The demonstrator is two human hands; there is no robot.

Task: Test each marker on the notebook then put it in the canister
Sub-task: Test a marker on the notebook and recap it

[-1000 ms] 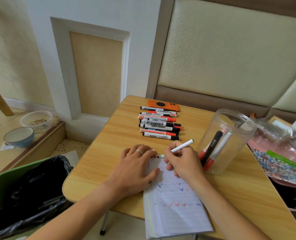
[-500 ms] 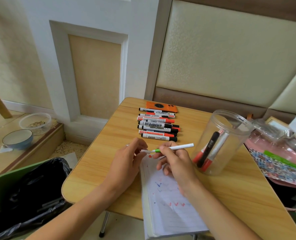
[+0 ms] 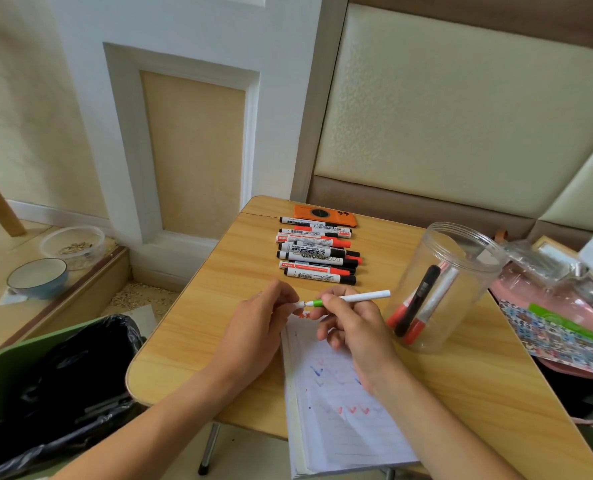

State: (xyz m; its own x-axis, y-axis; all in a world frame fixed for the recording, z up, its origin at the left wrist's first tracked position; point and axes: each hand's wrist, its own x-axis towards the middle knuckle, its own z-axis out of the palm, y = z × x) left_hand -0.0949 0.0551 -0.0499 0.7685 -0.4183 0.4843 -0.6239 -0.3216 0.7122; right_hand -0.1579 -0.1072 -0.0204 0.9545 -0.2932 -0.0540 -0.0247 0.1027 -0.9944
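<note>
Since a moment ago the pen's come up off the notebook (image 3: 340, 403) and both hands met over its top edge. Left hand (image 3: 253, 327) pinches the cap end, right hand (image 3: 354, 323) grips the green marker (image 3: 352, 298). Looks like recapping; next it goes right, into the canister (image 3: 444, 289) near the desk's right edge.
</note>
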